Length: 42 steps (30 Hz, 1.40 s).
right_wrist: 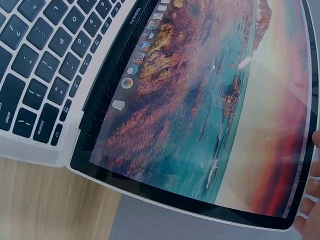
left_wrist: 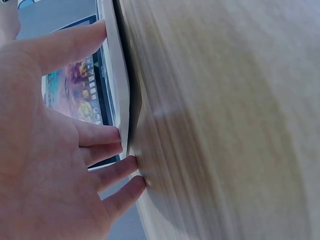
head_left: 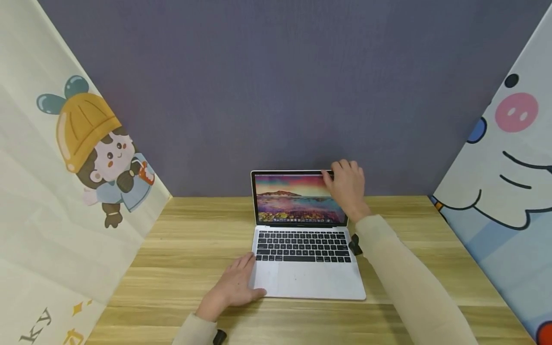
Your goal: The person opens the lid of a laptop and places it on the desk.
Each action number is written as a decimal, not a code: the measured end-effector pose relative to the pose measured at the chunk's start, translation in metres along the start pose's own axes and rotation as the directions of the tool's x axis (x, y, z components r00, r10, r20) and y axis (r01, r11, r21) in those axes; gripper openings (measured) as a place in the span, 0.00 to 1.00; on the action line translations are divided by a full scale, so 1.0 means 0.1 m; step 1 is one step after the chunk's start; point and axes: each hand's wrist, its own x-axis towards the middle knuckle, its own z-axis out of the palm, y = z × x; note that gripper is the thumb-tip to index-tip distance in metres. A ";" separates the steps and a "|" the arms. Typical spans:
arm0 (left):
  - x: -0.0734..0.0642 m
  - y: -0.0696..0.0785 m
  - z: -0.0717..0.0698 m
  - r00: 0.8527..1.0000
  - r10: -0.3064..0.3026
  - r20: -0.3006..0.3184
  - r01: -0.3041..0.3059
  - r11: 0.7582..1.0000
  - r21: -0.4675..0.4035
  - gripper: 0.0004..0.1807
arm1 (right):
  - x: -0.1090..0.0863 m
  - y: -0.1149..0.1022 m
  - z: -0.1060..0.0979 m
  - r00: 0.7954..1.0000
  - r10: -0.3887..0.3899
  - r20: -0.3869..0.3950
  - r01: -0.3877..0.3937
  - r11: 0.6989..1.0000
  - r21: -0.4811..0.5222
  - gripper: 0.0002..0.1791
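Note:
An open silver laptop (head_left: 316, 280) with black keys lies on the wooden table, its lit screen (head_left: 284, 199) showing a coastal picture. My right hand (head_left: 348, 186) grips the upper right part of the lid, thumb at the front and fingers over the top edge. In the right wrist view, only some fingers (right_wrist: 311, 192) show at the screen's rim. My left hand (head_left: 235, 285) rests by the base's front left corner, its fingers fairly straight along the left side. The left wrist view shows the thumb (left_wrist: 75, 47) and fingertips touching the base's edge.
The wooden table (head_left: 194, 235) extends on both sides of the laptop. A grey-blue panel (head_left: 284, 96) rises behind it. Cartoon-printed white sheets hang at the left (head_left: 39, 191) and right (head_left: 513, 191).

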 end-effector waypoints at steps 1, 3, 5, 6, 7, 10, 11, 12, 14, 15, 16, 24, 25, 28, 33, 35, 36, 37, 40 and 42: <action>0.00 0.00 0.00 1.000 0.003 -0.001 -0.003 1.000 -0.001 0.57 | 0.00 0.00 0.00 1.000 -0.004 0.005 0.004 1.000 -0.007 0.20; 0.00 0.00 0.00 1.000 0.006 0.000 -0.006 1.000 -0.002 0.57 | 0.01 0.01 -0.02 1.000 -0.010 0.029 0.010 1.000 -0.011 0.20; 0.00 0.01 0.00 1.000 0.006 0.004 -0.006 1.000 -0.004 0.57 | 0.01 0.02 -0.04 0.997 -0.010 0.070 0.010 1.000 -0.006 0.20; 0.00 0.01 0.00 1.000 0.005 0.006 -0.005 1.000 -0.004 0.57 | 0.01 0.03 -0.05 0.996 -0.011 0.092 0.011 1.000 -0.002 0.20; 0.00 0.01 -0.01 1.000 0.004 0.006 -0.004 1.000 -0.003 0.57 | 0.01 0.03 -0.06 0.994 -0.013 0.111 0.012 1.000 0.005 0.20; 0.00 0.01 -0.01 1.000 0.002 0.006 -0.002 1.000 0.000 0.57 | 0.01 0.07 -0.07 0.988 -0.029 0.153 0.026 0.999 0.020 0.20; 0.00 0.01 0.00 1.000 0.002 0.006 -0.002 1.000 0.000 0.57 | 0.01 0.08 -0.07 0.986 -0.037 0.160 0.034 0.999 0.024 0.20; 0.00 0.01 0.00 1.000 0.002 0.005 -0.002 1.000 0.002 0.57 | 0.01 0.10 -0.06 0.985 -0.047 0.165 0.043 0.999 0.027 0.21; -0.01 0.01 -0.01 1.000 0.005 0.004 -0.005 1.000 -0.001 0.57 | 0.01 0.12 -0.06 0.983 -0.062 0.175 0.056 0.998 0.039 0.21; -0.01 0.01 -0.01 1.000 0.005 0.003 -0.005 1.000 -0.002 0.57 | 0.01 0.14 -0.06 0.980 -0.068 0.185 0.061 0.997 0.045 0.21; -0.01 0.01 -0.01 1.000 0.006 0.003 -0.006 1.000 -0.004 0.57 | 0.01 0.15 -0.06 0.978 -0.072 0.197 0.063 0.997 0.052 0.21; -0.03 0.03 -0.02 1.000 0.009 -0.004 -0.009 1.000 -0.017 0.57 | -0.01 0.18 -0.07 0.949 -0.081 0.303 0.064 0.996 0.066 0.27; -0.03 0.03 -0.02 1.000 0.009 -0.005 -0.009 1.000 -0.017 0.57 | -0.01 0.19 -0.07 0.946 -0.083 0.312 0.065 0.996 0.067 0.28; -0.03 0.03 -0.02 1.000 0.008 -0.006 -0.008 1.000 -0.017 0.57 | -0.02 0.21 -0.03 0.936 -0.088 0.341 0.069 0.995 0.066 0.29; -0.03 0.02 -0.01 1.000 0.001 -0.006 -0.002 1.000 -0.017 0.57 | -0.03 0.23 0.00 0.918 -0.100 0.385 0.085 0.995 0.057 0.32; -0.04 0.02 -0.01 1.000 -0.001 -0.004 0.001 1.000 -0.017 0.57 | -0.03 0.23 0.00 0.913 -0.103 0.396 0.090 0.995 0.051 0.33; -0.04 0.02 -0.01 1.000 0.000 -0.003 0.000 1.000 -0.017 0.57 | -0.03 0.24 0.00 0.910 -0.103 0.401 0.091 0.995 0.048 0.33; -0.04 0.02 -0.01 1.000 0.001 -0.004 -0.001 1.000 -0.016 0.58 | -0.03 0.24 0.00 0.908 -0.103 0.406 0.091 0.995 0.047 0.33; -0.03 0.03 -0.02 1.000 0.001 -0.001 -0.001 1.000 -0.014 0.58 | -0.04 0.23 -0.01 0.898 -0.100 0.428 0.090 0.995 0.045 0.33; -0.03 0.04 -0.02 1.000 0.001 0.000 -0.001 1.000 -0.012 0.58 | -0.05 0.24 -0.02 0.889 -0.093 0.449 0.082 0.996 0.044 0.33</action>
